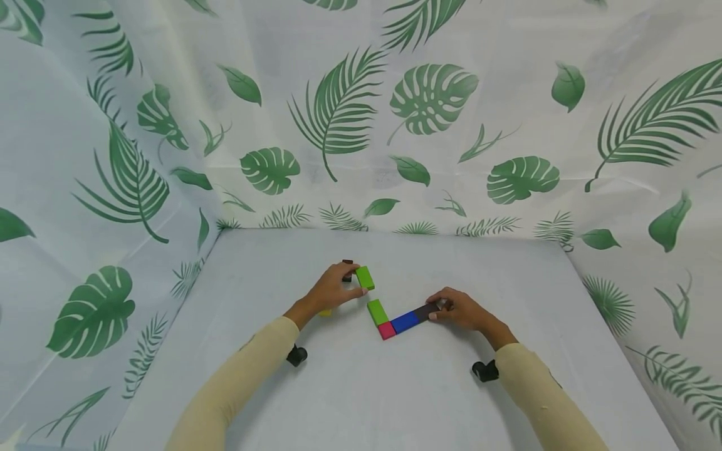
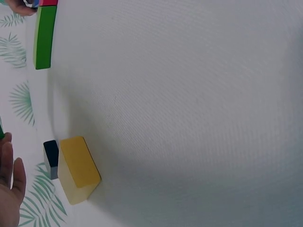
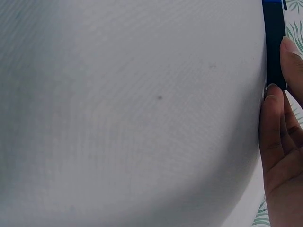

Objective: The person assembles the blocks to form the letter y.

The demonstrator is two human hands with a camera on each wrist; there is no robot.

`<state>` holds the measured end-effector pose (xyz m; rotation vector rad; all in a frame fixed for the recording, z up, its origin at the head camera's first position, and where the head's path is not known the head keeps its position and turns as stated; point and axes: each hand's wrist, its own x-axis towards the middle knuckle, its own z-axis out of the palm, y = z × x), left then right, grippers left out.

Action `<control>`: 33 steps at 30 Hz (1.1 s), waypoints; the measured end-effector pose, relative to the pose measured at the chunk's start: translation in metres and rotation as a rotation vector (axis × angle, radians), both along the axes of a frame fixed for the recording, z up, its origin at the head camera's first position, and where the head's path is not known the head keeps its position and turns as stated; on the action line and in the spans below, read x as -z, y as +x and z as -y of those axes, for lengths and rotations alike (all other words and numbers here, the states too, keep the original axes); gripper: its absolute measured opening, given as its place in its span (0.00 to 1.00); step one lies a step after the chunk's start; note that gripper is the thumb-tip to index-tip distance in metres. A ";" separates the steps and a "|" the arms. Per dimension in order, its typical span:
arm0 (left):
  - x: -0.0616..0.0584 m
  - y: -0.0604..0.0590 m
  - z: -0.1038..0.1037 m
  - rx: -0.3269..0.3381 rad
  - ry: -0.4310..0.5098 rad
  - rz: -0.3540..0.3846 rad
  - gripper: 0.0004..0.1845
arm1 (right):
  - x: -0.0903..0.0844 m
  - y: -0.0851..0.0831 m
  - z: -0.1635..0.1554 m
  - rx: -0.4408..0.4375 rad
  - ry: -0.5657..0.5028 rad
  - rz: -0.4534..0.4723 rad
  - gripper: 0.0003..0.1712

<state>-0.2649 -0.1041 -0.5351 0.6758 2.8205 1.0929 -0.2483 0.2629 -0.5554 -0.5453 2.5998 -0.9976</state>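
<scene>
On the counter (image 1: 361, 388), the left hand (image 1: 333, 289) pinches a green block (image 1: 365, 277) just beyond a second green block (image 1: 377, 311). From that second green block a red block (image 1: 386, 330), a blue block (image 1: 404, 322) and a black block (image 1: 424, 311) run rightward, and the right hand (image 1: 459, 309) grips the black one's end with curled fingers. A yellow block (image 2: 78, 169) lies under the left wrist.

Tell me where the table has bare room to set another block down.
Bare: the near table between the two sleeves, the far strip behind the hands, and both side margins. Crowded: the middle, where the left hand holds a green block and the right hand the black block ending the row.
</scene>
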 end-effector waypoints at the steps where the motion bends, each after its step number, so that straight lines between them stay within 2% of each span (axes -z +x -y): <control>1: 0.000 0.000 0.000 0.001 0.007 0.006 0.37 | 0.000 0.000 0.000 0.000 0.001 -0.002 0.22; 13: 0.000 -0.004 -0.003 -0.005 0.019 0.033 0.39 | 0.001 -0.001 0.000 -0.006 0.016 -0.002 0.23; 33: 0.002 0.000 -0.005 -0.004 0.009 0.032 0.36 | -0.003 0.001 0.002 -0.008 0.018 -0.005 0.22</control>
